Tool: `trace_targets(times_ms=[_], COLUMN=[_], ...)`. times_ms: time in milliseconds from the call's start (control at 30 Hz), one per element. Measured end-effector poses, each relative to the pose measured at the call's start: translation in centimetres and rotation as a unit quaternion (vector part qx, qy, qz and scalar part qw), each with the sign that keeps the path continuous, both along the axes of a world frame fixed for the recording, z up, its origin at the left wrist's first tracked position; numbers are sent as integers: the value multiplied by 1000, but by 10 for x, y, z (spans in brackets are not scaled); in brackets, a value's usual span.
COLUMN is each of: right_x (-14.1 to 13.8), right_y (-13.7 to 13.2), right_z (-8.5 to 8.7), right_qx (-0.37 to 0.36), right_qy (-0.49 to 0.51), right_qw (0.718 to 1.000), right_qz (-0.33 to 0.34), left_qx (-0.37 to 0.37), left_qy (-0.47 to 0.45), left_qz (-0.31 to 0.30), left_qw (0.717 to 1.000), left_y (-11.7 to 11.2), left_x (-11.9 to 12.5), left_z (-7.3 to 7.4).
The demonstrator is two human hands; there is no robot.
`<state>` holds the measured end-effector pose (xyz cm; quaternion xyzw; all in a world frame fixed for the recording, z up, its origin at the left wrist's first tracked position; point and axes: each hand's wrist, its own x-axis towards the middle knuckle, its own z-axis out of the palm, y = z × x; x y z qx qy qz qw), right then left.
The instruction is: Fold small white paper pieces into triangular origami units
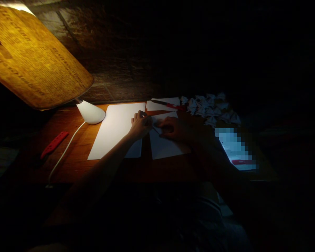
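My left hand [141, 125], its fingers bent, is pinched on a small piece of white paper [155, 122]. On the other side of that piece, my right hand [173, 128] has its fingers curled over it. Shadow hides most of the right fingertips and the exact shape of the paper between the hands. Both hands are above a white sheet [166, 148] lying on the wooden table [76, 162]. Left of it lies a larger stack of white paper [118, 140], partly under my left forearm.
A lamp with a printed yellow shade [39, 63] and white base [90, 112] stands left. Near its cord lies a red-handled object [54, 144]. A red-handled knife [170, 105] rests on paper at the back. Folded paper pieces [207, 106] and a lit screen [235, 148] are right.
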<state>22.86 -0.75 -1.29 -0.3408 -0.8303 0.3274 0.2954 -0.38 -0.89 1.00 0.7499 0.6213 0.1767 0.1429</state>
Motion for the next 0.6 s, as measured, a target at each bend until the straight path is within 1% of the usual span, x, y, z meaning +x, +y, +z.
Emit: trace_targets(times_ms=[100, 167, 367, 433, 500, 600], right_x=[0, 0, 0, 0, 0, 0], right_y=[1, 1, 0, 0, 0, -1], right_z=[-1, -1, 3, 3, 4, 7], right_qx=[6, 4, 7, 7, 5, 3], right_qy=[-1, -3, -7, -11, -12, -13], right_qw=[1000, 1000, 1000, 1000, 1000, 1000], right_qz=[-4, -2, 1, 0, -4, 6], left_qx=[5, 15, 80, 102, 101, 76], left_qy=[4, 2, -20, -30, -27, -18], left_qz=[-3, -10, -23, -18, -11, -1], left_qw=[1000, 1000, 996, 994, 994, 997], left_y=[2, 4, 17, 19, 20, 18], left_x=[-1, -2, -8, -8, -6, -3], left_z=[-2, -6, -28, -33, -33, -28])
